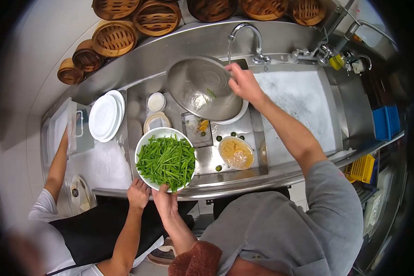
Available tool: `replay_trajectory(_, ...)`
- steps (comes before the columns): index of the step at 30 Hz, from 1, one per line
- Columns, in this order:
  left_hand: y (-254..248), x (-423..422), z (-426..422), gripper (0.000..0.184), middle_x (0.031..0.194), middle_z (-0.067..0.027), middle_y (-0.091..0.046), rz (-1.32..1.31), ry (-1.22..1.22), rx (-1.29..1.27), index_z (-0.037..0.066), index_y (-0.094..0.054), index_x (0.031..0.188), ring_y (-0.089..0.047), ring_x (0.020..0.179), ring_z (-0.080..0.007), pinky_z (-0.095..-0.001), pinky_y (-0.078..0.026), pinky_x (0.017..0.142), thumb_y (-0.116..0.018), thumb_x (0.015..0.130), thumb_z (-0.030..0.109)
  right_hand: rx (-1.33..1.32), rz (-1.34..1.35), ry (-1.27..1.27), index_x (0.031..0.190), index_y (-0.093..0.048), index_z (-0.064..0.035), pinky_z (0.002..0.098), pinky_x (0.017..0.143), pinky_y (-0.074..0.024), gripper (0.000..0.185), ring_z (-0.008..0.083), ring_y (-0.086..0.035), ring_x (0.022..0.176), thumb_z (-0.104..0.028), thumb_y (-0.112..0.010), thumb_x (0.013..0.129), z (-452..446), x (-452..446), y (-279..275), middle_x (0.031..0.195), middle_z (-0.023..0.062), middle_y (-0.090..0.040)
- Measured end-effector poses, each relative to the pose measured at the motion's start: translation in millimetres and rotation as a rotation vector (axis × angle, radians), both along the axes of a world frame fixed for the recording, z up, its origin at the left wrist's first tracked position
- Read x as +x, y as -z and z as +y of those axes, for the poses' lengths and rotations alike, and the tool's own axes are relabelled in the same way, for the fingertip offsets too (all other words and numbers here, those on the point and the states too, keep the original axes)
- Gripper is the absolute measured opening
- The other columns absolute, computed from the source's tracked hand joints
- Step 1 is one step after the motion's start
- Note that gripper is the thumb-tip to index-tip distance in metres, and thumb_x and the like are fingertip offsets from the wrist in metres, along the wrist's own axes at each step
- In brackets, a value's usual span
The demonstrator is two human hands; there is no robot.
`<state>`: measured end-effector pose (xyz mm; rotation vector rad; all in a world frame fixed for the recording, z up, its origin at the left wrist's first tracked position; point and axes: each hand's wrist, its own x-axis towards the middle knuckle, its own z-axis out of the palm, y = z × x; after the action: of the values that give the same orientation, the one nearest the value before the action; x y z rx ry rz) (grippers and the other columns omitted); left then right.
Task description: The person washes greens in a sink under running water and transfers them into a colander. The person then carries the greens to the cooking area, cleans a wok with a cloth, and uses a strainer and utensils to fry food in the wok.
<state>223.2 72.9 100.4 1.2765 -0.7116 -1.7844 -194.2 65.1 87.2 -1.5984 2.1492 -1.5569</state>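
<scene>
My left hand [166, 200] grips the near rim of a white bowl [139, 168] heaped with cut green stalks [165, 158]. A co-worker's hand [138, 193] is at the same bowl, just left of mine. My right hand [246, 83] is closed on the right edge of a metal colander [188, 80], which tilts over the sink. A few green bits [210, 93] cling inside it. Under the colander, partly hidden, is a white container [237, 116]. Water runs from the faucet [257, 34] behind the colander.
A tub of cloudy liquid with scraps [237, 152] sits in the sink, with small green round pieces around it. Foamy water fills the right basin [299, 110]. White plates [103, 117] stand at left near a clear bin [78, 126]. Bamboo steamers [115, 38] line the back.
</scene>
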Motion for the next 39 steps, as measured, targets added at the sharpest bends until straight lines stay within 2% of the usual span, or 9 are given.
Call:
replay_trajectory(3,-1.5,1.7,-1.6,0.06,0.123,-0.0198,-0.05,-0.002,-0.008,-0.013,-0.002,-0.035,0.133,-0.063,0.097,-0.0324,-0.0444,-0.062,0.062,-0.041,0.074,-0.01,-0.213,0.518,-0.289,0.094,-0.056,-0.0055,0.0351,0.046,-0.0472,0.021,0.0261,-0.06,0.058,0.003,-0.056,0.075,1.2,4.3,-16.0,0.065,0.0093,-0.059)
replay_trajectory(8,7.0,7.3,2.8,0.059,0.124,-0.0207,-0.05,0.007,-0.045,-0.058,-0.002,-0.034,0.134,-0.062,0.1,-0.0335,-0.0462,-0.062,0.063,-0.04,0.075,-0.01,-0.275,0.824,-0.551,0.088,-0.053,-0.0088,0.0321,0.048,-0.0506,0.02,0.0219,-0.058,0.051,0.003,-0.057,0.072,-0.2,-3.6,-42.0,0.058,0.0061,-0.05)
replay_trajectory(12,8.3,12.6,1.5,0.061,0.126,-0.0214,-0.048,-0.032,-0.029,-0.001,-0.002,-0.033,0.135,-0.061,0.102,-0.0354,-0.0496,-0.062,0.065,-0.039,0.075,-0.01,-0.141,0.457,-0.306,0.092,-0.054,-0.0032,0.0335,0.052,-0.0461,0.024,0.0273,-0.056,0.057,0.005,-0.057,0.07,-11.9,-18.2,0.9,0.069,0.0109,-0.056)
replay_trajectory(14,8.8,10.6,4.3,0.062,0.127,-0.0213,-0.048,-0.008,-0.054,0.003,-0.001,-0.032,0.136,-0.061,0.102,-0.0358,-0.0501,-0.062,0.065,-0.04,0.075,-0.01,-0.074,-0.131,0.127,0.097,-0.051,-0.0032,0.0437,0.068,-0.0502,0.025,0.0402,-0.061,0.077,0.002,-0.055,0.073,-8.0,-9.8,17.8,0.082,0.02,-0.062)
replay_trajectory(16,10.5,7.4,1.9,0.062,0.127,-0.0212,-0.048,-0.008,-0.045,0.009,-0.001,-0.032,0.136,-0.061,0.102,-0.0359,-0.0503,-0.062,0.065,-0.04,0.075,-0.01,-0.036,-0.178,0.257,0.098,-0.05,-0.0019,0.043,0.07,-0.0483,0.028,0.0426,-0.06,0.076,0.003,-0.055,0.071,4.2,-7.6,59.5,0.082,0.0225,-0.061)
replay_trajectory(21,10.5,5.6,-1.2,0.062,0.127,-0.0214,-0.048,-0.045,-0.028,0.026,-0.001,-0.032,0.136,-0.061,0.102,-0.036,-0.0493,-0.062,0.064,-0.04,0.075,-0.01,-0.096,-0.584,0.518,0.093,-0.048,-0.0019,0.0332,0.061,-0.0445,0.024,0.0204,-0.058,0.066,0.003,-0.055,0.071,32.4,12.5,107.3,0.071,0.0126,-0.058)
replay_trajectory(25,11.8,-2.8,-6.9,0.059,0.124,-0.0205,-0.05,-0.027,-0.031,0.033,0.0,-0.034,0.134,-0.062,0.099,-0.0345,-0.0456,-0.063,0.06,-0.04,0.076,-0.01,-0.038,-0.553,0.604,0.091,-0.048,-0.0018,0.0321,0.057,-0.0427,0.021,0.0139,-0.055,0.064,0.003,-0.055,0.071,38.4,12.6,123.0,0.068,0.0094,-0.057)
replay_trajectory(33,5.6,-18.7,-10.8,0.053,0.117,-0.0174,-0.053,-0.026,-0.002,0.057,0.0,-0.039,0.129,-0.063,0.093,-0.0299,-0.0415,-0.062,0.056,-0.042,0.076,-0.01,0.223,-0.4,0.504,0.095,-0.05,0.0011,0.0472,0.066,-0.0454,0.027,0.0431,-0.058,0.07,-0.001,-0.057,0.069,27.2,-12.0,38.4,0.071,0.0225,-0.058)
replay_trajectory(39,11.6,-23.3,-11.3,0.052,0.116,-0.0168,-0.054,-0.03,0.026,0.075,-0.001,-0.04,0.128,-0.063,0.093,-0.0287,-0.0416,-0.061,0.062,-0.043,0.077,-0.009,0.302,-0.307,0.398,0.098,-0.051,0.0027,0.0462,0.068,-0.0463,0.031,0.0416,-0.061,0.073,-0.001,-0.057,0.068,10.5,-31.8,15.7,0.074,0.0232,-0.061)
